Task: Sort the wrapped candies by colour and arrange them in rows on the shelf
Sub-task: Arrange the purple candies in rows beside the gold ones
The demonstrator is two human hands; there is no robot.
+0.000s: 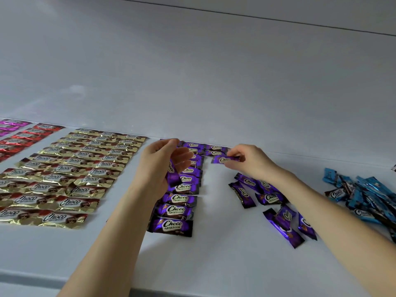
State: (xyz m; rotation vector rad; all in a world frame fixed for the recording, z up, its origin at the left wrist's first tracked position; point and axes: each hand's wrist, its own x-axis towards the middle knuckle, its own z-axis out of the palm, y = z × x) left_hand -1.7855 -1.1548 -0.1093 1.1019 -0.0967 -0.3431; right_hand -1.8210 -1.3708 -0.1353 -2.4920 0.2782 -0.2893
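Observation:
A column of purple wrapped candies (175,211) runs from the front toward the back wall on the white shelf (214,254). My left hand (158,166) hovers over that column and grips a purple candy (172,176) hanging from its fingers. My right hand (248,160) pinches another purple candy (225,159) at the far end of a short second purple column (215,149). Loose purple candies (270,200) lie scattered under my right forearm.
Gold candies (70,172) lie in neat rows at the left. Red ones (27,136) and pink ones (10,125) sit beyond them at the far left. A heap of blue candies (364,198) lies at the right edge. The back wall (214,82) rises behind the rows.

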